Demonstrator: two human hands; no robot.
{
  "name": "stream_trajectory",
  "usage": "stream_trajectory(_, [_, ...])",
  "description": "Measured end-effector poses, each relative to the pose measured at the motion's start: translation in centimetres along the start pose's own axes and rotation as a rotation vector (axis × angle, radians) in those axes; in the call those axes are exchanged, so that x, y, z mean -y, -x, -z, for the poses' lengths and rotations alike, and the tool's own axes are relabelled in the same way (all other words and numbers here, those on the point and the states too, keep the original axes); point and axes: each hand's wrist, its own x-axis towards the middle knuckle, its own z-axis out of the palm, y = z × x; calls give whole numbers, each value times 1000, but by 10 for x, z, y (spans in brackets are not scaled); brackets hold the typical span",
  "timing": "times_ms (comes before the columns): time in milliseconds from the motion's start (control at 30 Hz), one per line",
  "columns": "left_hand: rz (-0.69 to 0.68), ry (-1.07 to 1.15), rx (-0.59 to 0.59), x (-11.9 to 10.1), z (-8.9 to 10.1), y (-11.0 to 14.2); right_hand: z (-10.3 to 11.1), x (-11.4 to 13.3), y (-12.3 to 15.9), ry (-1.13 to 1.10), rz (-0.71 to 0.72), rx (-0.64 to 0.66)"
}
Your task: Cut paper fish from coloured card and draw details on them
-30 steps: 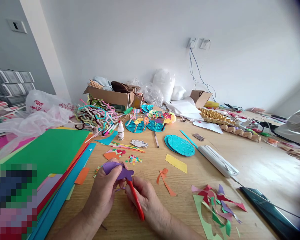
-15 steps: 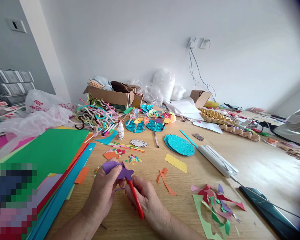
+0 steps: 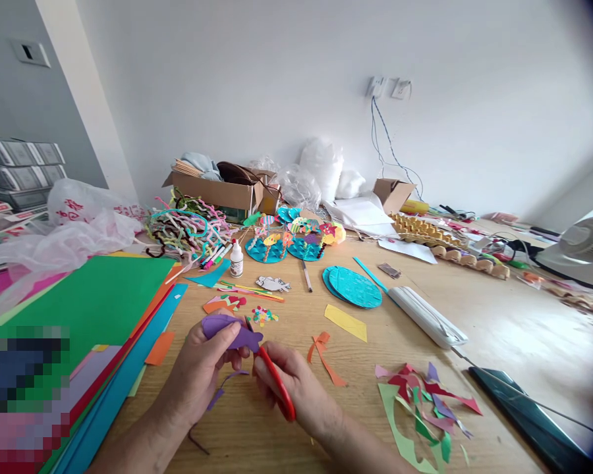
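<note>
Between the thumb and fingers of my left hand (image 3: 202, 362) is a purple paper cutout (image 3: 237, 334) with a curvy outline. My right hand (image 3: 289, 382) grips red-handled scissors (image 3: 277, 382); their dark blades lie at the right part of the purple paper, partly hidden behind it. A thin purple paper offcut (image 3: 217, 397) shows below, beside my left hand. Just beyond the hands are small round paper dots (image 3: 263, 316), red and orange paper pieces (image 3: 222, 304) and a grey fish-shaped cutout (image 3: 273, 284).
Stacked coloured paper (image 3: 103, 289) covers the left side. Right of my hands lie an orange strip (image 3: 326, 368), a yellow piece (image 3: 346, 322) and paper scraps (image 3: 425, 401). Farther back are a glue bottle (image 3: 236, 259), blue discs (image 3: 356, 288), a white power strip (image 3: 427, 317) and a pipe-cleaner heap (image 3: 188, 227).
The scissors have shifted slightly right and their handles are tilted more. The purple offcut has come into clearer view below my left hand. The purple cutout stays in my left hand.
</note>
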Motion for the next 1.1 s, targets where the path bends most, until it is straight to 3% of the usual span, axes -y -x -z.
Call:
stream_trajectory(233, [15,-253,162,4,8,-5,20,12,-2,-183,138,-114])
stream_trajectory(433, [65,-443,269,4,4,-5,16,15,-2,-274,77,-67])
stream_trajectory(800, [15,-223,136,19,-3,1,-6,5,0,-460,122,-241])
stream_trajectory(1100, [-26,-224,92,20,2,-1,-5,4,-1,-318,58,-134])
